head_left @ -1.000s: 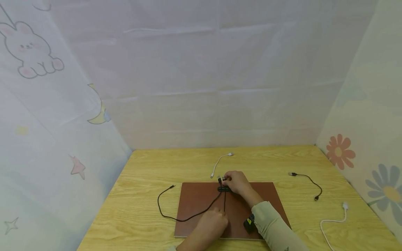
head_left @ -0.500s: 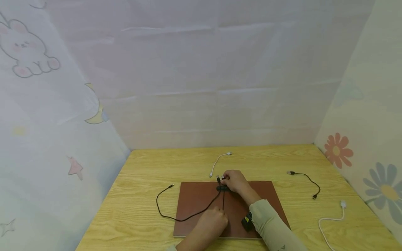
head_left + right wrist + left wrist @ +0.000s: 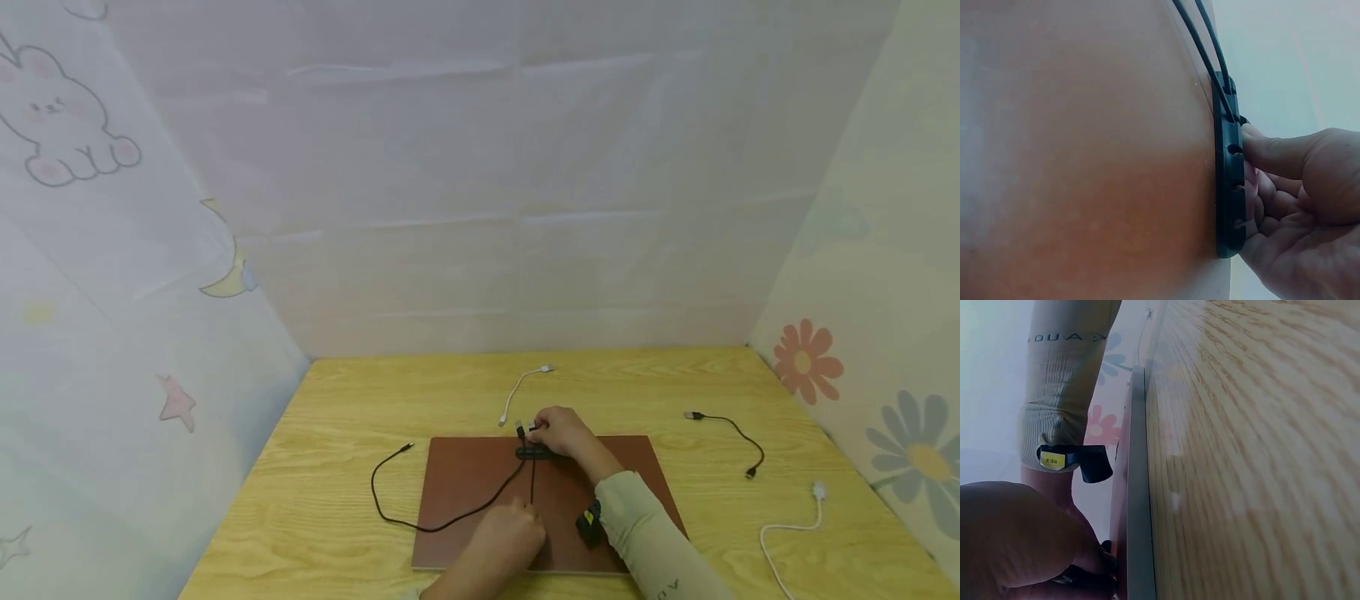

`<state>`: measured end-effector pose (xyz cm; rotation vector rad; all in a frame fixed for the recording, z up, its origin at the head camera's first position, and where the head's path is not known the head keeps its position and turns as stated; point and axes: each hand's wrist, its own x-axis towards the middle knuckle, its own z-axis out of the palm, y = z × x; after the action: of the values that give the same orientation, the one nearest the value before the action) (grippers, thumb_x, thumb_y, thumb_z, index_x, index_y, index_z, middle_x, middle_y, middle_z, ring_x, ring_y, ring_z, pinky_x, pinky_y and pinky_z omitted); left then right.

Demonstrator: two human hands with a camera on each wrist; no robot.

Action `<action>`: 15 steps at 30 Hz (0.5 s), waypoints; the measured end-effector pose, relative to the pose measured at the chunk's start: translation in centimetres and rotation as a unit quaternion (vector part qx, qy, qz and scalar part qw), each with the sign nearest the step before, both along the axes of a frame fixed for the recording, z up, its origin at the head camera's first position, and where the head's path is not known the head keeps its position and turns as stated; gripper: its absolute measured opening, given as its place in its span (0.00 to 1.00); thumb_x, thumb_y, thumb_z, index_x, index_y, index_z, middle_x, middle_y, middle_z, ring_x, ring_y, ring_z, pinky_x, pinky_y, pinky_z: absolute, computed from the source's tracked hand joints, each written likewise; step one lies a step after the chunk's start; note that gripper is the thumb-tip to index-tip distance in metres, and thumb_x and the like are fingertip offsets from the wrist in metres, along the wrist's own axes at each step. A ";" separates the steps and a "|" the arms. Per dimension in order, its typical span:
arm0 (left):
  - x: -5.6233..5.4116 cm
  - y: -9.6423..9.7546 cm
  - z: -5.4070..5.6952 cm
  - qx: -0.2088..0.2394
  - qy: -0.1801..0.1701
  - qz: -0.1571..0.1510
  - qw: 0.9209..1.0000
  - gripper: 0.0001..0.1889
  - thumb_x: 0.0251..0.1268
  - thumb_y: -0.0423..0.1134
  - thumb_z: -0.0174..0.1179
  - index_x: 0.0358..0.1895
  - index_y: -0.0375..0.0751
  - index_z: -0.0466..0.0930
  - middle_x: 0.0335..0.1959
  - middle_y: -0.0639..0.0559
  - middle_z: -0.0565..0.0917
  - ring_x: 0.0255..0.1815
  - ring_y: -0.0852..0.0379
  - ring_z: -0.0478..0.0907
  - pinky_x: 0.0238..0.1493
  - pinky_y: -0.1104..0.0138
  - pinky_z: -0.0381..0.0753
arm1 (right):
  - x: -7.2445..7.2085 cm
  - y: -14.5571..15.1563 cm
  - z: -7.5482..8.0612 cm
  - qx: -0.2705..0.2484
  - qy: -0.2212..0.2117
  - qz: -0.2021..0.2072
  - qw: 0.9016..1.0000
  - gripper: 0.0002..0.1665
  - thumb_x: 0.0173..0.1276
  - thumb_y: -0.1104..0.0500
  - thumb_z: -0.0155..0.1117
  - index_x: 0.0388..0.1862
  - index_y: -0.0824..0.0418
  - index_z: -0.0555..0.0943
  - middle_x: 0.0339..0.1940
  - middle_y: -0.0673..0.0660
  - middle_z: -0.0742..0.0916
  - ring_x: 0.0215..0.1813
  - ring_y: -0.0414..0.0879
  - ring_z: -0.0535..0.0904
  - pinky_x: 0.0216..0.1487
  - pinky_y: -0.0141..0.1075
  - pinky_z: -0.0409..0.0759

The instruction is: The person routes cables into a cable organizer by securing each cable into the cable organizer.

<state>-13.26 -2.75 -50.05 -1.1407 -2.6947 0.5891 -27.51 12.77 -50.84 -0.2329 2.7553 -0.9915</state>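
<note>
A black slotted cable holder (image 3: 537,454) lies near the far edge of a brown board (image 3: 450,483); its side slots show in the right wrist view. Two black cables run through slots toward one end. The longer cable (image 3: 435,530) loops left, its USB plug (image 3: 520,429) standing beyond the holder. My right hand (image 3: 562,432) pinches the second cable's plug end just behind the holder, thumb against it; the fingers partly cover the plug. Nearer the front edge, my left hand (image 3: 504,537) has curled fingers gripping the lower part of that second cable (image 3: 533,483), whose end is hidden.
Beyond the board lies a short white cable (image 3: 517,390). On the right are a short black USB cable (image 3: 738,427) and another white cable (image 3: 791,527). A black wrist camera (image 3: 589,525) sits at my right sleeve. Printed cloth surrounds the wooden table (image 3: 330,433).
Both hands keep their hold with hardly any movement. The head view has shifted slightly; the cables and holder look unchanged.
</note>
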 end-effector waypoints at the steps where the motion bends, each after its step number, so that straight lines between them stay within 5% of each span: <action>1: 0.0 0.0 0.0 -0.001 0.000 -0.002 1.000 0.07 0.69 0.43 0.65 0.30 0.53 0.86 0.26 0.60 0.80 0.29 0.65 0.74 0.20 0.74 0.72 | 0.0 0.0 0.0 0.000 -0.004 0.003 1.000 0.15 0.72 0.58 0.67 0.26 0.59 0.74 0.23 0.53 0.76 0.27 0.46 0.68 0.31 0.38 0.66; 7: 0.2 -0.3 -0.1 -0.001 0.019 -0.021 1.000 0.10 0.70 0.44 0.64 0.27 0.54 0.84 0.22 0.60 0.76 0.26 0.65 0.71 0.17 0.75 0.68 | -0.3 -0.2 -0.1 0.008 -0.017 0.018 1.000 0.20 0.73 0.59 0.64 0.22 0.58 0.69 0.19 0.52 0.70 0.24 0.45 0.63 0.29 0.37 0.62; 15: -0.2 -1.6 0.0 0.018 -0.032 -0.008 0.999 0.08 0.67 0.45 0.67 0.28 0.57 0.87 0.27 0.61 0.77 0.31 0.65 0.74 0.20 0.72 0.73 | -0.4 -0.1 0.0 0.011 -0.020 0.019 1.000 0.19 0.73 0.58 0.65 0.23 0.58 0.70 0.20 0.52 0.71 0.25 0.46 0.64 0.30 0.37 0.63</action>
<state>-13.49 -4.39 -50.07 -1.1890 -2.7347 0.5074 -27.92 12.67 -50.86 -0.2578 2.7147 -0.9469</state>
